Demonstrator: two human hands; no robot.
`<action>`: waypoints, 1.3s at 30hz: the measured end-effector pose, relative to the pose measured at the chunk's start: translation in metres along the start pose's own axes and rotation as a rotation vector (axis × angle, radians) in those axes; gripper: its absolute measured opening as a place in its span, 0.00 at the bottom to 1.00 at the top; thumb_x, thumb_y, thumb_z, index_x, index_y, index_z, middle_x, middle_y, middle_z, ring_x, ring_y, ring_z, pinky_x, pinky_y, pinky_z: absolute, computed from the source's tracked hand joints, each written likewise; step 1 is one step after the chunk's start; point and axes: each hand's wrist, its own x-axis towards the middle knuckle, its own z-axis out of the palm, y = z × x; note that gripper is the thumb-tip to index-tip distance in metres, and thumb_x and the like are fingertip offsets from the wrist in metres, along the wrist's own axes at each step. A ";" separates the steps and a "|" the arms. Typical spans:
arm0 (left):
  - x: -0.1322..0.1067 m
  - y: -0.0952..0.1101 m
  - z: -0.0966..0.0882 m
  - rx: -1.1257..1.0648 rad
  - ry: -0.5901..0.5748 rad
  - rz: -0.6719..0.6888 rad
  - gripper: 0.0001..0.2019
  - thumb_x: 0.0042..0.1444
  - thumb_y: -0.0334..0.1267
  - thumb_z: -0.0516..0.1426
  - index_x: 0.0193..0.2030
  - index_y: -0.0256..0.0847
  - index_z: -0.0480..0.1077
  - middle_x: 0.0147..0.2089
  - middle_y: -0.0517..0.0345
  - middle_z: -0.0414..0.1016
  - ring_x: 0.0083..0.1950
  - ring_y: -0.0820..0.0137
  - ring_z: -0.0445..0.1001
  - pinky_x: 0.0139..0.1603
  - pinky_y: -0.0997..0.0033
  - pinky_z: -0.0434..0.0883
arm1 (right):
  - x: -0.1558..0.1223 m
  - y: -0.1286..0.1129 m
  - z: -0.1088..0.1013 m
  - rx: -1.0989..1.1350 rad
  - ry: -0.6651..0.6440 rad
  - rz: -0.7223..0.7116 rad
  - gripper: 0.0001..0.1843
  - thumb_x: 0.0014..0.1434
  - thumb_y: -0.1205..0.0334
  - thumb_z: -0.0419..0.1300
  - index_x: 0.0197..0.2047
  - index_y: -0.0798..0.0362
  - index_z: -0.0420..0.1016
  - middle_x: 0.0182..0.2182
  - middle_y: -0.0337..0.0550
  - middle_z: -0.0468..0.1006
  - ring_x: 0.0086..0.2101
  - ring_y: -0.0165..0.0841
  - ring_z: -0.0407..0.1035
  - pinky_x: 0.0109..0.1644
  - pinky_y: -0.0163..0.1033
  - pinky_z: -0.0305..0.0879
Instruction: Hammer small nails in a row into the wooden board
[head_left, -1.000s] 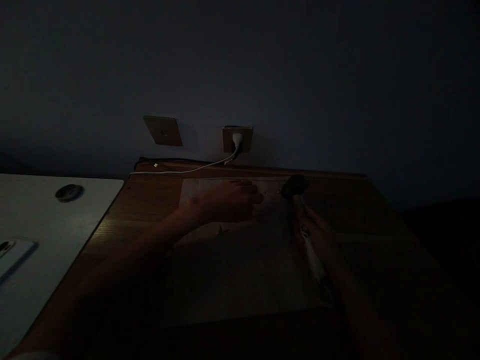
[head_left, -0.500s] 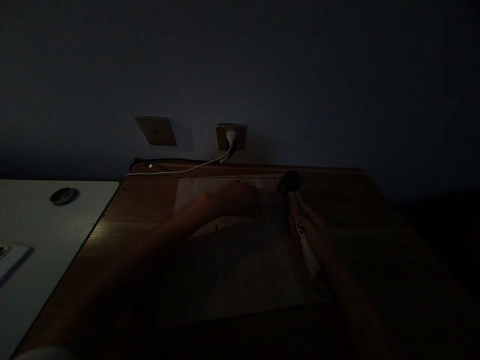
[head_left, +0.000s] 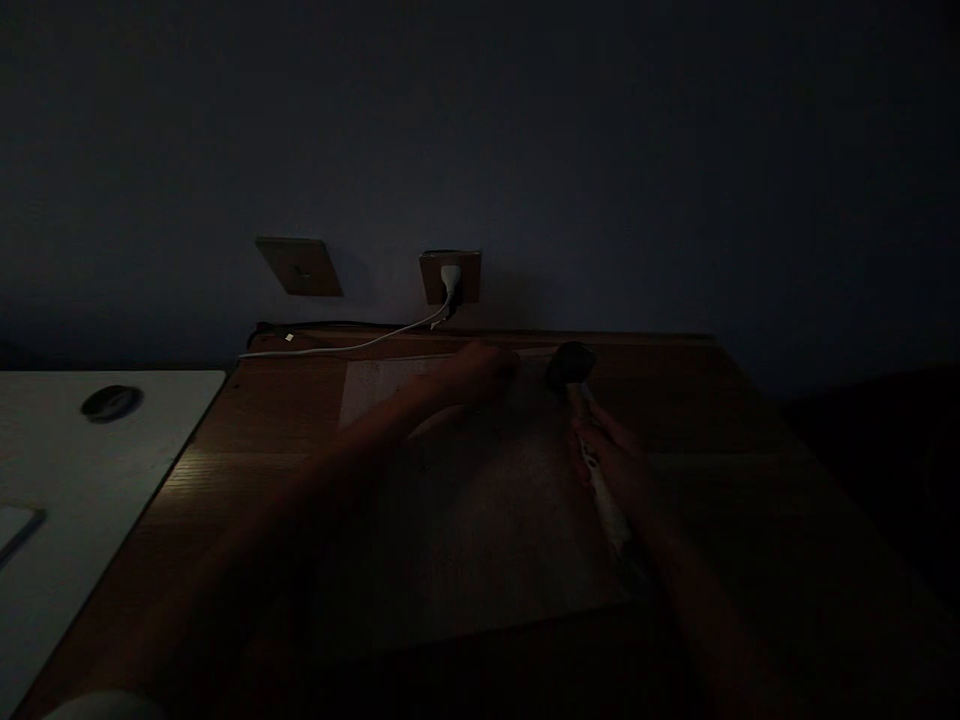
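In very dim light, a pale flat sheet or board (head_left: 480,560) lies on a wooden table. My left hand (head_left: 484,372) is closed over its far edge, fingers curled together. What they pinch, if anything, is too dark to make out. To the right, my right hand (head_left: 611,455) wraps round the pale handle of a mallet (head_left: 606,510). Its dark, blunt head points away from me, near the sheet's far right corner and a short way right of my left hand. The handle's lower end fades into shadow.
The wooden table (head_left: 255,405) meets a wall bearing a socket (head_left: 471,280) with a white plug (head_left: 450,275) and a second wall plate (head_left: 304,268). A white cable (head_left: 337,349) runs along the back edge. On a white surface (head_left: 45,450) at left sits a dark round object (head_left: 112,402).
The view has shifted slightly, so most things sit a little further left. My left hand has moved slightly at the sheet's far edge. The mallet stays in my right hand.
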 end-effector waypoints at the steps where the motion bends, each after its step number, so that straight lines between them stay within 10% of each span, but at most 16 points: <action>1: 0.001 0.000 0.002 0.000 -0.001 0.007 0.13 0.59 0.25 0.55 0.42 0.35 0.81 0.42 0.48 0.85 0.41 0.65 0.81 0.43 0.69 0.71 | 0.000 0.000 0.000 -0.001 0.000 0.001 0.20 0.52 0.41 0.69 0.33 0.47 0.72 0.17 0.29 0.69 0.14 0.25 0.58 0.16 0.33 0.54; 13: 0.011 0.005 0.005 0.095 -0.059 0.055 0.14 0.60 0.24 0.54 0.41 0.34 0.82 0.43 0.43 0.85 0.43 0.60 0.82 0.45 0.64 0.75 | 0.001 0.002 -0.002 0.009 0.011 0.011 0.20 0.52 0.43 0.69 0.40 0.47 0.74 0.19 0.28 0.70 0.13 0.27 0.57 0.15 0.35 0.53; 39: 0.008 -0.021 0.034 -0.353 0.201 -0.038 0.27 0.56 0.26 0.60 0.64 0.34 0.72 0.55 0.43 0.83 0.55 0.56 0.82 0.56 0.58 0.77 | -0.005 -0.024 0.033 -0.068 -0.144 -0.052 0.19 0.57 0.41 0.67 0.31 0.47 0.71 0.16 0.30 0.67 0.14 0.25 0.56 0.16 0.34 0.51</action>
